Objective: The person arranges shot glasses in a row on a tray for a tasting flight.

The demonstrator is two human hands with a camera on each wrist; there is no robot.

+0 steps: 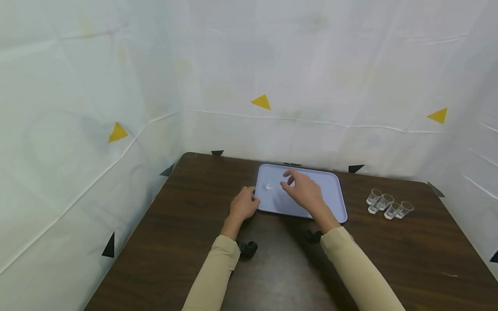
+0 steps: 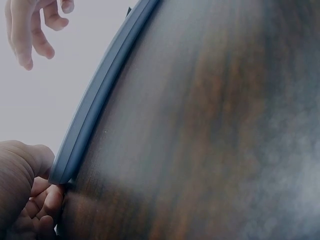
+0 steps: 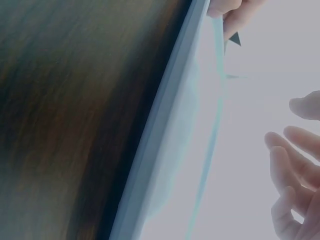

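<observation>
A pale lavender tray (image 1: pixel 334 203) lies on the dark wooden table. My left hand (image 1: pixel 249 199) grips its near left corner, with the thumb (image 2: pixel 22 165) on the rim (image 2: pixel 95 105) and curled fingers (image 2: pixel 47 202) under it. My right hand (image 1: pixel 289 181) hovers over the middle of the tray with relaxed, spread fingers (image 3: pixel 292 165) and holds nothing. A small clear object (image 1: pixel 269 186), too faint to identify, sits on the tray just left of those fingertips. In the right wrist view the tray rim (image 3: pixel 160 135) runs diagonally.
Several small clear cups (image 1: pixel 389 206) stand together on the table to the right of the tray. White sheeting with yellow and black triangle marks walls the table at the back and on both sides. Bare wood (image 1: pixel 175 224) stretches left of the tray.
</observation>
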